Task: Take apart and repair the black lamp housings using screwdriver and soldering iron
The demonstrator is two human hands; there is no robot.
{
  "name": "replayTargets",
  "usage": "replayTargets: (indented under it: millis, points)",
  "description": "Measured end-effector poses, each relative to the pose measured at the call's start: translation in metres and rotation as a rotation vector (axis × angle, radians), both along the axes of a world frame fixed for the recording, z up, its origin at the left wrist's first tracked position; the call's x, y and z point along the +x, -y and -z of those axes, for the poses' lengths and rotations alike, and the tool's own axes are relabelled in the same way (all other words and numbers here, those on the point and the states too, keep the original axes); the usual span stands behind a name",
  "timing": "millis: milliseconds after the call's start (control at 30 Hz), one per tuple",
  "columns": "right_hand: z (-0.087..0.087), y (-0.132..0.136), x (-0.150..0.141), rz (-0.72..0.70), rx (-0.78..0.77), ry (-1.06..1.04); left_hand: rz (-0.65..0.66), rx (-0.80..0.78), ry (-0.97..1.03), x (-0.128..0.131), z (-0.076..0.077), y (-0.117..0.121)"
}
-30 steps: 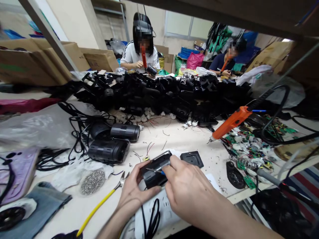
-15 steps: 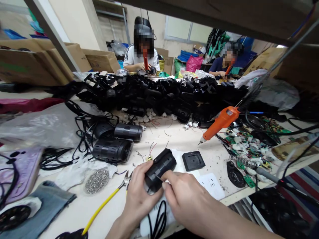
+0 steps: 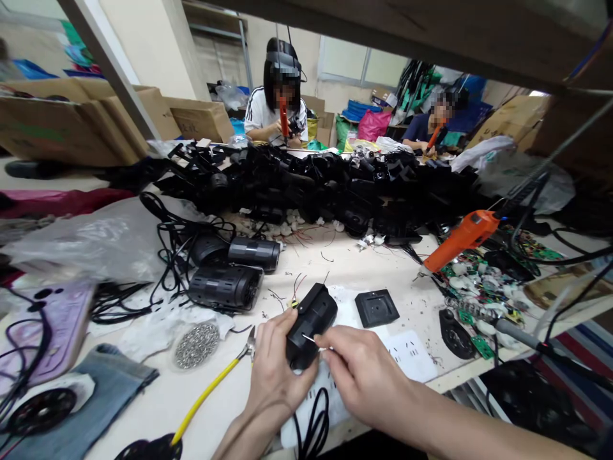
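My left hand (image 3: 280,358) is wrapped round a black plastic cylindrical housing (image 3: 313,316) with a flat raised strip along its top. In my right hand (image 3: 366,364) is pinched a small screwdriver (image 3: 309,338); only its thin metal shaft shows, and my fingers hide its handle. The shaft's tip touches the side of the housing or lies just over it. Black cable loops (image 3: 313,425) hang under my hands, over a white power strip (image 3: 328,386). To the right of the housing lies a black square block (image 3: 377,308) with a recess.
Similar black housings (image 3: 225,285) with cables lie left, near a dish of screws (image 3: 196,345) and yellow-handled cutters (image 3: 211,393). An orange electric screwdriver (image 3: 462,239) hangs at right above circuit boards (image 3: 479,287). Black parts (image 3: 306,179) are heaped behind; two co-workers (image 3: 275,112) sit beyond.
The housing has been turned in my left hand, and the screwdriver's blue handle has gone out of sight. The hanging orange electric screwdriver has swung left, then back right.
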State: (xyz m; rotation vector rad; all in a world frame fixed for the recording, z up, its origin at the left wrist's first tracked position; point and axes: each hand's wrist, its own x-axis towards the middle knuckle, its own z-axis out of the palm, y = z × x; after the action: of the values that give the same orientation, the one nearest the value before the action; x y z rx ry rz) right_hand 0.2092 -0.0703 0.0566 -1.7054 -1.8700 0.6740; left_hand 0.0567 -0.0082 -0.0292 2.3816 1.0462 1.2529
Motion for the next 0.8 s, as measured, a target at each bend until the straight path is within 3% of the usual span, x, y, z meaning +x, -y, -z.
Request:
replayTargets:
  millis: [100,167,233,400,500,567,700,800]
  points:
    - [-0.004,-0.002,0.007,-0.226,0.168,0.332,-0.021,-0.024,0.005,0.001,-0.001,0.001]
    - [-0.007,-0.005,0.009,-0.265,0.227,0.427,-0.05,-0.074,0.006,0.001,0.0,0.002]
    - [-0.012,-0.008,0.008,-0.228,0.255,0.375,-0.084,-0.148,0.017,0.001,0.001,0.002]
    - [-0.025,-0.019,-0.001,-0.029,0.222,-0.052,-0.121,-0.413,0.067,0.004,-0.004,0.004]
    - [-0.024,-0.03,-0.004,0.01,0.287,-0.111,-0.144,-0.534,0.108,0.006,-0.011,0.003]
    - [-0.023,-0.036,-0.005,-0.007,0.29,0.017,-0.162,-0.604,0.131,0.008,-0.014,0.002]
    - [-0.032,-0.042,-0.004,0.032,0.128,0.535,-0.164,-0.671,0.152,0.007,-0.013,0.001]
    - [-0.045,-0.038,-0.005,-0.119,0.058,0.738,-0.094,-0.7,0.16,0.005,-0.008,0.001]
